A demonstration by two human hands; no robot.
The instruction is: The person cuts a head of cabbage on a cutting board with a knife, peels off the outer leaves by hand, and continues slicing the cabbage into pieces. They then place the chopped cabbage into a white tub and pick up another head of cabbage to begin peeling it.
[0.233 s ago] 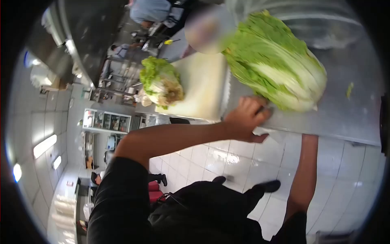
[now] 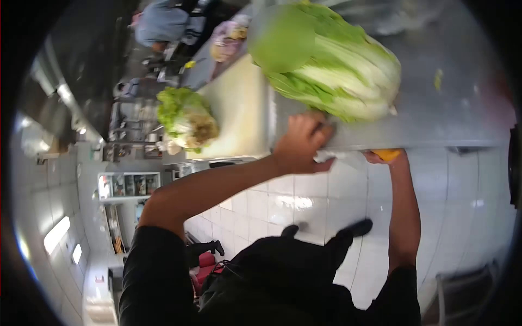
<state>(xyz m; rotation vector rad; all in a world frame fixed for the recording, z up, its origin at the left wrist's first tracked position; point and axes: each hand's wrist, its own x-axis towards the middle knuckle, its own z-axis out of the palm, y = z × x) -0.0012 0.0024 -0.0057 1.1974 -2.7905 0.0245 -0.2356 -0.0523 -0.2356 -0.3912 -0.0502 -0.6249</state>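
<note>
My left hand is on the counter's edge beside a large napa cabbage, fingers bent and thumb apart, with nothing clearly held. At the same edge, farther right, my right hand is closed round an orange-yellow object, mostly hidden by the fingers. The cabbage lies on the metal counter, its pale base toward the right; a blurred patch covers part of its leaves. To the left, a smaller leafy head with a browned base rests on a white cutting board.
Beyond the board is a purplish bag. Clear plastic lies behind the cabbage, and a leaf scrap to its right. A person in light blue stands at the upper left. Tiled floor shows below the counter.
My right hand, hidden under the counter's edge before, now shows at the edge with the orange-yellow object. The view has shifted, so cabbage and board appear farther left and higher.
</note>
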